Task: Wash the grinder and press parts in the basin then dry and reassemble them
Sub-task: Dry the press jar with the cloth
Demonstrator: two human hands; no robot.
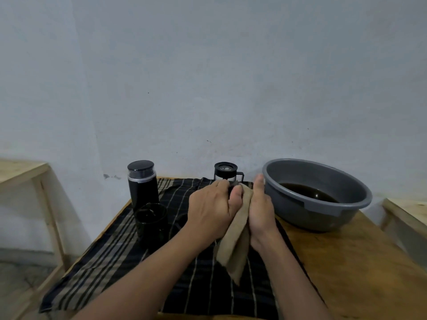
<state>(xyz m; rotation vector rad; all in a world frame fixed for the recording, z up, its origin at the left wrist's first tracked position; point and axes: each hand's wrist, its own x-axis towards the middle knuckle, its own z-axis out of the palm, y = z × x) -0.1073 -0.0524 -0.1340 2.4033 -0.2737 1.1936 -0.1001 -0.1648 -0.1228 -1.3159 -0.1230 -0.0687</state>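
Head view: left hand (pixel 209 210) pinches tan cloth (pixel 233 248) round small part (hidden, can't tell which), right hand (pixel 260 212) pressed flat against it. Behind, grinder (pixel 143 190) and press (pixel 227 173) stand on striped mat (pixel 115 262). Wet part could slip, drop into basin (pixel 300 212) of dirty water.

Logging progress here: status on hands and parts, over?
Left hand, right hand hold beige cloth between them; part inside hidden. Grinder, press jug upright on striped cloth. Nothing blocks basin.
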